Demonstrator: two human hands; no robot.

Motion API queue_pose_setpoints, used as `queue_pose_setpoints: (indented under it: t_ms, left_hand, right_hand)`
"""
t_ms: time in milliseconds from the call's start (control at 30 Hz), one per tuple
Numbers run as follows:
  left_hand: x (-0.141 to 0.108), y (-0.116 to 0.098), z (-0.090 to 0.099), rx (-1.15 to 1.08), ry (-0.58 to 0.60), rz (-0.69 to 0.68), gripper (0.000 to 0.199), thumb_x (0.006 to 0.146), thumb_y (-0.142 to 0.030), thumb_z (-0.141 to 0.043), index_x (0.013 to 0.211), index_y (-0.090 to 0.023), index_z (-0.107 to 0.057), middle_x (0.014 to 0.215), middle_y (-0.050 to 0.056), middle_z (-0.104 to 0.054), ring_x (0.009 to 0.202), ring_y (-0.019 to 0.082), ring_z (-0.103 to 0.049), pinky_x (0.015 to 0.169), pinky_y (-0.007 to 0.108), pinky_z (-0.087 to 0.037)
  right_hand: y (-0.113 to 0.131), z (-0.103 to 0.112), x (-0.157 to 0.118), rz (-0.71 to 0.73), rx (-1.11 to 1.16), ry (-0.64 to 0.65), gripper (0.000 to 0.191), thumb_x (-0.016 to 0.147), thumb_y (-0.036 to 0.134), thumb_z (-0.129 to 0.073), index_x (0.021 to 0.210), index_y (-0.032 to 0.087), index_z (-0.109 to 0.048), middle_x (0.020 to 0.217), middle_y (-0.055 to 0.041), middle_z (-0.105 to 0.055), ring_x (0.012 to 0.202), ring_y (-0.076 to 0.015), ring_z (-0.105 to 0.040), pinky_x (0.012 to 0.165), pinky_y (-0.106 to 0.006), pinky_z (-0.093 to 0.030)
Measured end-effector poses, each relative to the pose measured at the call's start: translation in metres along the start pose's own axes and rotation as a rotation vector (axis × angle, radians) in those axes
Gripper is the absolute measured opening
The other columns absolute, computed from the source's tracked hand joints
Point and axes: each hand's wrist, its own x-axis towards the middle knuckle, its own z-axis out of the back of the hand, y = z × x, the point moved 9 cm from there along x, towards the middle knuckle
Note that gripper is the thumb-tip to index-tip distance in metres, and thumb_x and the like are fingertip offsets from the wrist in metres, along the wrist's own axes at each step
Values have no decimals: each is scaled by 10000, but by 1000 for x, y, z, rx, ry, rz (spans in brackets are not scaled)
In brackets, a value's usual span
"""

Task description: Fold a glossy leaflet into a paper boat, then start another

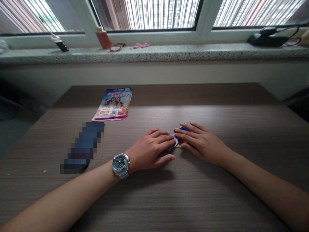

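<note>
A small piece of printed paper, blue and white with bits of red and yellow, lies on the table between my hands and looks folded. Much of it is hidden under my fingers. My left hand, with a metal wristwatch at the wrist, rests its fingertips on the paper's left side, fingers stretched out and thumb apart. From the right, my right hand lies over the paper with its fingers extended flat. Neither hand is closed around anything.
A stack of colourful flyers lies at the table's back left. Nearer me is a dark, pixelated object. On the stone windowsill stand a red container, small pink items and a black device with a cable.
</note>
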Motion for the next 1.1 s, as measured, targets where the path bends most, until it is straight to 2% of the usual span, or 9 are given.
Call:
queue_pose_setpoints:
  t_ms: [133, 233, 467, 667, 833, 1033, 1100]
  left_hand:
    - [-1, 2, -3, -37, 18, -18, 514, 1040, -506, -489, 1423, -175, -581, 1441, 106, -616, 1343, 275, -546, 1151, 471, -387]
    - [-1, 1, -3, -41, 13, -32, 495, 1049, -475, -481, 1422, -166, -583, 1439, 107, -618, 1335, 275, -557, 1146, 474, -398]
    - [1, -2, -1, -49, -1, -67, 465, 1059, -433, -469, 1415, -157, -583, 1388, 109, -654, 1313, 262, -571, 1147, 458, -412]
    - [0, -2, -6, -15, 43, -66, 466, 1030, -473, -512, 1424, -238, -593, 1451, 127, -574, 1336, 300, -526, 1144, 493, -431]
    - [-1, -2, -8, -28, 33, -63, 448, 1035, -453, -509, 1435, -264, -581, 1488, 114, -545, 1351, 286, -529, 1150, 475, -440]
    - [0, -2, -8, -36, 38, -67, 524, 1041, -471, -492, 1460, -161, -546, 1478, 144, -568, 1361, 273, -541, 1185, 452, -416]
    - [0, -3, -8, -26, 42, -72, 535, 1037, -482, -496, 1463, -161, -542, 1482, 147, -564, 1362, 278, -542, 1187, 461, -413]
  right_hand:
    - [-4, 1, 0, -27, 7, -12, 388, 1042, 343, -518, 1384, 197, -629, 1554, -145, -511, 1439, -311, -470, 1163, -535, -413]
    - [-8, 3, -1, -39, 34, -28, 373, 1032, 331, -535, 1365, 213, -653, 1552, -167, -506, 1446, -330, -454, 1137, -545, -437]
    - [-12, 0, -4, -60, 82, -45, 380, 1007, 302, -577, 1380, 273, -643, 1534, -138, -528, 1442, -334, -455, 1130, -578, -442]
    - [-15, -7, -4, -60, 154, -24, 449, 1007, 274, -566, 1455, 300, -561, 1563, -95, -510, 1465, -301, -434, 1151, -572, -433]
    - [-18, -12, -5, -77, 200, 9, 436, 1042, 275, -497, 1475, 312, -525, 1583, -66, -488, 1487, -270, -407, 1185, -571, -387]
    - [-23, -11, -5, -105, 245, -29, 384, 1059, 266, -464, 1430, 274, -563, 1538, -75, -545, 1455, -249, -455, 1178, -552, -399]
    - [-23, -10, -4, -95, 250, -39, 386, 1054, 263, -480, 1430, 283, -564, 1529, -80, -553, 1446, -256, -466, 1167, -556, -410]
